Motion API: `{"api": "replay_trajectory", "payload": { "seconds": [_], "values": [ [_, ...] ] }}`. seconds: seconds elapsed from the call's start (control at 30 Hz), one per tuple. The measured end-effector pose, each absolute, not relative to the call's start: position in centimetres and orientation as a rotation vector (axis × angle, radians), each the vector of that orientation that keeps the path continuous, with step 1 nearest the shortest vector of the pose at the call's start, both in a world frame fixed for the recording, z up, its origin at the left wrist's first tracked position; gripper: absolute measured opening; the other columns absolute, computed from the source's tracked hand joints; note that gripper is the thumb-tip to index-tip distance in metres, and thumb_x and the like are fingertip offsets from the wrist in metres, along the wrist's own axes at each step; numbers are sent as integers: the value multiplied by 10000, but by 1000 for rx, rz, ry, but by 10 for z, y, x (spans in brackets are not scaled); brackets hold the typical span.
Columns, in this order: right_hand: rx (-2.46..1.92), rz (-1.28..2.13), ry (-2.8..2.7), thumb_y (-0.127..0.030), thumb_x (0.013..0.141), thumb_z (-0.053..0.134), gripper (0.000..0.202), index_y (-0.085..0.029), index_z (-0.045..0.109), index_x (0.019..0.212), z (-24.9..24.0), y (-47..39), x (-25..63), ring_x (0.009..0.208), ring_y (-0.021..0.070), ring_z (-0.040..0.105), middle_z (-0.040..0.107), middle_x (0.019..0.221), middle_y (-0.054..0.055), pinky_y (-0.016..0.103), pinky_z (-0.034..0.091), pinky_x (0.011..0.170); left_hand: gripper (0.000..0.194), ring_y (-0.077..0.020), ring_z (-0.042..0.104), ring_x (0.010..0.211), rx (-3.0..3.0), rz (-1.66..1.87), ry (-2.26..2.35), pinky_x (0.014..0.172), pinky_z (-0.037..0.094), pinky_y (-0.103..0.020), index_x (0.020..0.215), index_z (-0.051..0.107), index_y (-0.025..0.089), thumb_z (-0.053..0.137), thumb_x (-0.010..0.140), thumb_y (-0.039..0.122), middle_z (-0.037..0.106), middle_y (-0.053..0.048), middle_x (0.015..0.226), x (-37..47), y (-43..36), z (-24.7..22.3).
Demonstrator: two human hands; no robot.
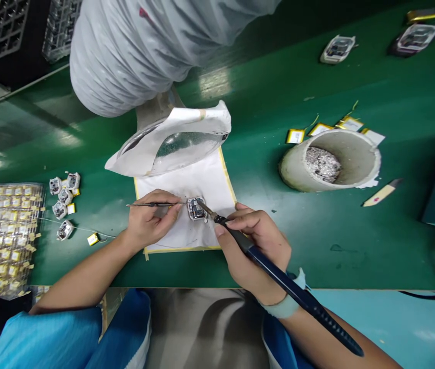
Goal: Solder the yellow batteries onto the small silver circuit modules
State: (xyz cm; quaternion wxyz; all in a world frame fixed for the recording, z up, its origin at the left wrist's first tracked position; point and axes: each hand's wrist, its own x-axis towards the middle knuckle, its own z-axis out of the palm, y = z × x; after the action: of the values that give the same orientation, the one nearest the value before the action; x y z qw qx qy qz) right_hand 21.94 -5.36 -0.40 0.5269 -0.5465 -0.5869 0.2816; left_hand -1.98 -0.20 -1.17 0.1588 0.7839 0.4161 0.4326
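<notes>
A small white-cased electronic device (pixel 195 208) with its circuit board exposed lies on a white sheet (pixel 179 233) edged with yellow tape. My left hand (pixel 151 218) pinches thin metal tweezers (pixel 151 204), whose tip points at the left side of the device. In my right hand (pixel 257 246) is a dark blue soldering iron (pixel 274 274), gripped like a pen. Its tip reaches the upper right part of the board; whether it touches I cannot tell. A pale band (pixel 286 306) wraps my right wrist.
Above the sheet hangs a grey fume hose (pixel 136 51) with a clear-windowed white hood (pixel 190 143). Rightward stand a pot (pixel 294 166) of silvery bits, several batteries (pixel 296 136) and a blade (pixel 382 193). Leftward are more devices (pixel 65 196), a loose battery (pixel 93 239) and a battery tray (pixel 5 236).
</notes>
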Motion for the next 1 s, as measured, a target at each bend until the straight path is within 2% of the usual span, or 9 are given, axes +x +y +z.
{"api": "replay_trajectory", "payload": {
  "seconds": [0.13, 0.27, 0.53, 0.87, 1.0],
  "values": [
    [-1304, 679, -1400, -210, 959, 786, 182, -291, 626, 926, -4, -54, 220, 575, 152, 658, 604, 644, -109, 502, 675, 1093, 117, -161, 860, 887, 2248, 1219, 1199, 787, 716, -258, 1021, 789, 209, 842, 981, 113, 867, -24, 995, -14, -1, -9],
    [-1306, 672, -1431, -205, 961, 782, 189, -293, 616, 936, -3, -53, 220, 603, 157, 691, 629, 667, -108, 526, 665, 1123, 182, -154, 858, 873, 2270, 1205, 1171, 748, 698, -236, 868, 742, 196, 839, 969, 78, 872, -23, 976, -11, 1, -10],
    [-1323, 655, -1490, -209, 974, 766, 188, -294, 600, 947, -3, -54, 219, 638, 172, 720, 661, 694, -98, 557, 649, 1141, 57, -154, 862, 871, 2288, 1125, 1234, 756, 699, -229, 1012, 793, 198, 824, 1007, 151, 878, -34, 993, -12, 1, -9],
    [-1311, 654, -1500, -187, 940, 791, 204, -288, 613, 932, -2, -52, 217, 578, 159, 684, 681, 702, -97, 540, 662, 1104, 69, -154, 860, 853, 2304, 1119, 1237, 735, 687, -225, 970, 786, 202, 820, 1010, 158, 880, -29, 976, -11, 2, -7],
    [-1311, 651, -1405, -206, 947, 797, 191, -286, 624, 934, -3, -53, 219, 663, 167, 727, 677, 731, -85, 523, 663, 1125, 51, -155, 859, 864, 2305, 1113, 1237, 752, 692, -233, 1026, 792, 207, 816, 1015, 163, 879, -31, 985, -11, 2, -9]
  ]
}}
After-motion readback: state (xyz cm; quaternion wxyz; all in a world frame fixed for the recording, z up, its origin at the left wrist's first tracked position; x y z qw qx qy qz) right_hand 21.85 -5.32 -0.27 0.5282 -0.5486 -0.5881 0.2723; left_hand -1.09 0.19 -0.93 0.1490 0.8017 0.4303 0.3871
